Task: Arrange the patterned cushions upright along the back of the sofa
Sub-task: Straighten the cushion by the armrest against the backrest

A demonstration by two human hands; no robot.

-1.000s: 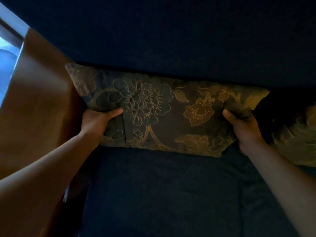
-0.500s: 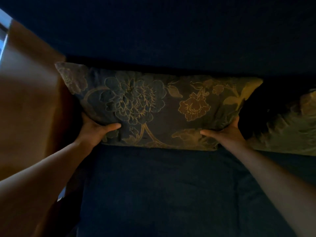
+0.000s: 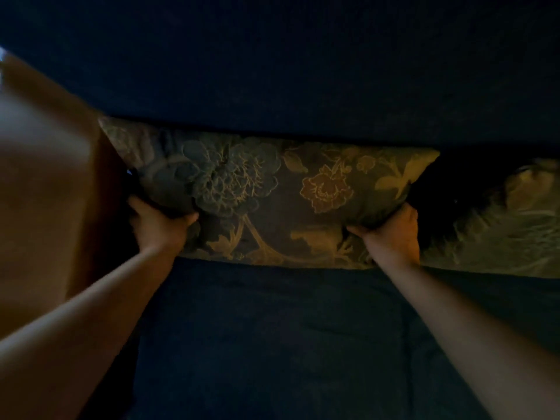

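Here, dim light. Floral cushion (image 3: 272,195) stands upright on dark blue sofa seat (image 3: 288,344), leaning against sofa back (image 3: 303,71), left end near brown armrest (image 3: 45,192). Left hand (image 3: 159,224) grips cushion's lower left part, thumb pressed on front, other fingers hidden behind. Right hand (image 3: 391,230) grips lower right part, thumb on front, fingers wrapped around edge. Second patterned cushion (image 3: 509,225) just beside it on right, dark gap between upper corners.

The single head view looks forward and down, close over the sofa seat (image 3: 288,344) toward its backrest (image 3: 303,71).
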